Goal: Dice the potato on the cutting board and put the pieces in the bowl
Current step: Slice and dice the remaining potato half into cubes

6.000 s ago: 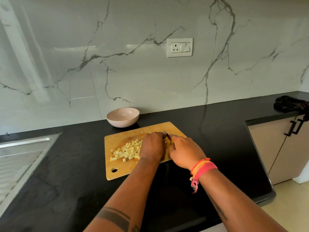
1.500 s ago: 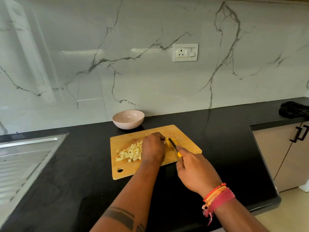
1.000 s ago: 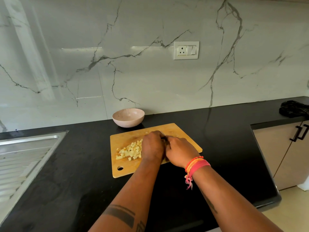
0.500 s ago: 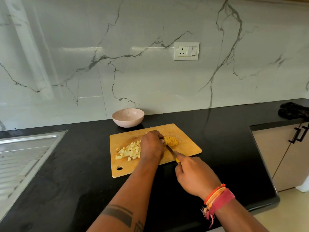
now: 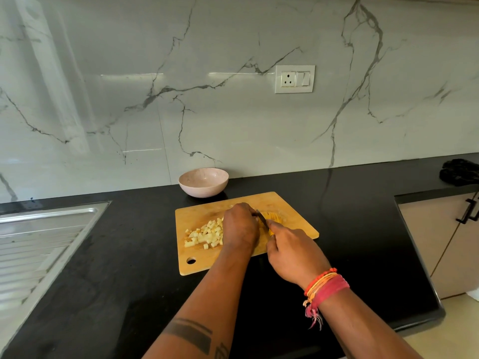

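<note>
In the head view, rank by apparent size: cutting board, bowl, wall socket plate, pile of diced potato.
1. cutting board, clearly largest.
2. bowl.
3 and 4. wall socket plate and pile of diced potato look alike; the pile is partly hidden by the left hand, so no ranking.

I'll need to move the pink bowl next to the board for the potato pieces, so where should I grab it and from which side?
Take the bowl by its near rim, reaching over the cutting board. It sits upright with its mouth open, has no handle, and the wall is close behind it, so fingers inside and thumb outside the front lip should suit.
</note>
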{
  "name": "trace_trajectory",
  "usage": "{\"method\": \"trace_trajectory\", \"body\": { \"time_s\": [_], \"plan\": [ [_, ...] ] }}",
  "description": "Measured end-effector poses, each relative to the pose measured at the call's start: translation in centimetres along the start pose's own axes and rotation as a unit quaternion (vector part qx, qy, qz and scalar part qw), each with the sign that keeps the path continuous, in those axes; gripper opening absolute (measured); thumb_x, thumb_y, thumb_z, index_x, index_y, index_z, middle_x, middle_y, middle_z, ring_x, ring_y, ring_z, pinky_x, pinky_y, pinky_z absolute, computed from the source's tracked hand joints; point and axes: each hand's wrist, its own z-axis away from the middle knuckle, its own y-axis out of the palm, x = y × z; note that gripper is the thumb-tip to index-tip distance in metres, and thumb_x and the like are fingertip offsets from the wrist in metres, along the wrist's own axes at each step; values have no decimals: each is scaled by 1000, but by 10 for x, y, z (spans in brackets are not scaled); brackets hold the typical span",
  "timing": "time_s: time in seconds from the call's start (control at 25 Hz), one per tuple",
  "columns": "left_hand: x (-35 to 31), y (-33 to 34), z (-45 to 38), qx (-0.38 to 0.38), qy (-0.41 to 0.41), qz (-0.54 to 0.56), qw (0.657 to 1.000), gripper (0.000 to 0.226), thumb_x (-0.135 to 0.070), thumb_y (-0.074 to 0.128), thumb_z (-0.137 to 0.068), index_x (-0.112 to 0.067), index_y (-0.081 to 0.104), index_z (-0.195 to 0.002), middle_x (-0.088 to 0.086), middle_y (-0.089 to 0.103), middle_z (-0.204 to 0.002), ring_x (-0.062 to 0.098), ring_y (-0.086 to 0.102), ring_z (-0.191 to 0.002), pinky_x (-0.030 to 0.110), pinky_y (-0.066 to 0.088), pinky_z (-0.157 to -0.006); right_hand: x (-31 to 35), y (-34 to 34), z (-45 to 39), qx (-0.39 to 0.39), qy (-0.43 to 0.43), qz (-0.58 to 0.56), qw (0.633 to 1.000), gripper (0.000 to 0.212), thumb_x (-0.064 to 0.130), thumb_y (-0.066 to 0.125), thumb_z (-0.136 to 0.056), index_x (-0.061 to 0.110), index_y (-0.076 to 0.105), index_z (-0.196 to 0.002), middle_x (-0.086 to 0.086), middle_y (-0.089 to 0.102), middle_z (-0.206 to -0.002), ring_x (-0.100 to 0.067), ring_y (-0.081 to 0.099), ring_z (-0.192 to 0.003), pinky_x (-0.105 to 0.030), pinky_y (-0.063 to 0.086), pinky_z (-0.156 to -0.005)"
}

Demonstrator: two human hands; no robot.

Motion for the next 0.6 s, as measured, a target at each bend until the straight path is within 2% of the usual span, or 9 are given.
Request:
{"method": "trace_trajectory", "body": {
  "time_s": [0.12, 0.2, 0.28, 0.36, 0.44, 0.6],
  "plan": [
    [0, 0, -1, 0, -3, 1, 1000, 16, -13, 66, -97, -15, 76, -109, 1, 75, -105, 14, 66, -91, 22, 51, -75, 1, 2, -11, 21, -11, 1, 1000, 41, 26, 43, -105, 25, 50, -146, 2, 67, -87, -12, 60, -68, -23, 42, -55],
    [0, 0, -1, -5, -5, 0, 1000, 15, -11, 64, -97, -15, 76, -106, 2, 74, -102, 13, 62, -84, 22, 47, -72, 3, 5, -24, 38, -1, 2, 999, 34, 24, 43, -104, 23, 57, -134, -3, 69, -93, -20, 61, -74, -30, 42, -61],
    [-1, -1, 0, -7, -6, -4, 1000, 16, -10, 63, -96, -14, 76, -105, 3, 74, -102, 13, 59, -82, 22, 45, -72, 4, 9, -34, 53, 12, -9, 999, 32, 24, 43, -103, 20, 59, -130, -8, 70, -99, -26, 64, -81, -33, 43, -64],
    [-1, -1, 1, -10, -5, -1, 1000, 16, -11, 64, -96, -15, 76, -105, 4, 74, -102, 15, 63, -87, 23, 48, -75, 1, 10, -34, 64, 8, -19, 998, 34, 24, 43, -104, 20, 57, -134, -7, 71, -100, -24, 64, -81, -31, 43, -63],
    [-2, 0, 2, -9, -6, 6, 1000, 15, -13, 66, -96, -16, 76, -107, 3, 74, -104, 17, 66, -94, 25, 51, -80, -5, 9, -20, 77, -3, -20, 997, 38, 23, 44, -104, 22, 53, -140, -4, 69, -93, -19, 65, -76, -27, 44, -59],
    [-2, 1, 2, -8, -1, 1, 1000, 15, -14, 66, -96, -18, 75, -107, 1, 74, -103, 16, 66, -92, 27, 54, -80, -20, 1, 12, 63, -17, -11, 998, 49, 27, 44, -104, 35, 43, -153, 4, 63, -74, -11, 59, -58, -18, 34, -46]
  ]
}}
